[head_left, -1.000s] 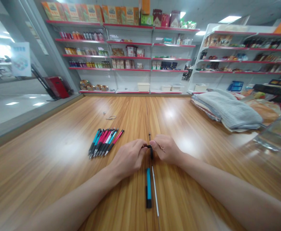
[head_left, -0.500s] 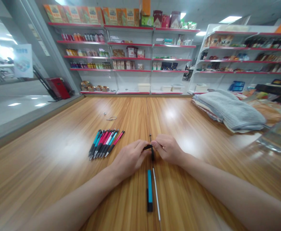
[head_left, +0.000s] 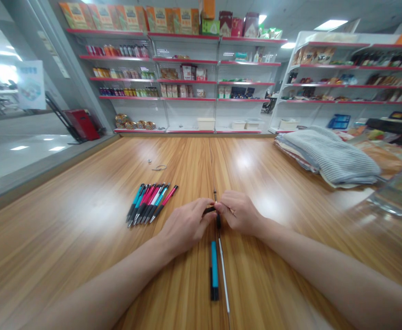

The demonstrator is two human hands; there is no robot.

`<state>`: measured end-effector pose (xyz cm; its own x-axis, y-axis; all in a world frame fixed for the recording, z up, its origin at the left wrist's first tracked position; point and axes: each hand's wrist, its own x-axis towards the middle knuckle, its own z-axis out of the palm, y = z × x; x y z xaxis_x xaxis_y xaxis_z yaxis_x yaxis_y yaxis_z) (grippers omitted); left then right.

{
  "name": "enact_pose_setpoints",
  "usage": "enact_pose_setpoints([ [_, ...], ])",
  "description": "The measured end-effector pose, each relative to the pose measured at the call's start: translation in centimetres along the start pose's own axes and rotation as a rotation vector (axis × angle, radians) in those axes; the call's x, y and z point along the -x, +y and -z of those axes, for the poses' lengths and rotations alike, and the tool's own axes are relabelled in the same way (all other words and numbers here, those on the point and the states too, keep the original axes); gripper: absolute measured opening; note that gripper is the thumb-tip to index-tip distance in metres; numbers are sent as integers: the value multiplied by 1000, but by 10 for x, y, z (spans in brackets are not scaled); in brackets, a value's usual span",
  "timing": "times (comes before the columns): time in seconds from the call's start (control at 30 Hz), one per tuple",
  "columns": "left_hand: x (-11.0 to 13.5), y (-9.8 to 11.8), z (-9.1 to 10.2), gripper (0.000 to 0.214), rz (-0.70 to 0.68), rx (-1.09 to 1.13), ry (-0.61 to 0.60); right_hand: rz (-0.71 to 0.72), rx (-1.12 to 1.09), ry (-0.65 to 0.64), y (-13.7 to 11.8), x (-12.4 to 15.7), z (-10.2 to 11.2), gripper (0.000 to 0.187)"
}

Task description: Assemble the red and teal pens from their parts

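My left hand [head_left: 185, 224] and my right hand [head_left: 239, 211] meet over the middle of the wooden table [head_left: 84, 238]. Both pinch a small black pen part [head_left: 210, 210] between their fingertips, with a second black piece [head_left: 218, 221] just below it. Nearer to me lie a blue pen barrel [head_left: 213, 269] and a thin white refill [head_left: 223, 277], side by side. A row of several blue, pink and red pens [head_left: 150, 202] lies to the left of my left hand.
A small wire loop [head_left: 159, 167] and a tiny metal bit [head_left: 149, 161] lie farther back. Folded striped cloths [head_left: 331, 156] sit at the right, with a clear plastic thing [head_left: 398, 190] beyond. Shop shelves [head_left: 187, 73] line the back wall.
The fingertips of both hands have drawn slightly closer round the black pen part. Nothing else has moved.
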<state>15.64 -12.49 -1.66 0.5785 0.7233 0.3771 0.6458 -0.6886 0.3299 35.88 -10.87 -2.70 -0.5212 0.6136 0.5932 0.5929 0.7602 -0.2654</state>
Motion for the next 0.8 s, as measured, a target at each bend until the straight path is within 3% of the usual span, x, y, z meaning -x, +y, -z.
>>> enact_pose_setpoints([
  [0.17, 0, -3, 0, 21, -7, -68, 14, 22, -4, -23, 1, -1, 1, 21],
  [0.8, 1, -5, -2, 18, -18, -67, 53, 0, -39, -20, -3, -1, 4, 15],
])
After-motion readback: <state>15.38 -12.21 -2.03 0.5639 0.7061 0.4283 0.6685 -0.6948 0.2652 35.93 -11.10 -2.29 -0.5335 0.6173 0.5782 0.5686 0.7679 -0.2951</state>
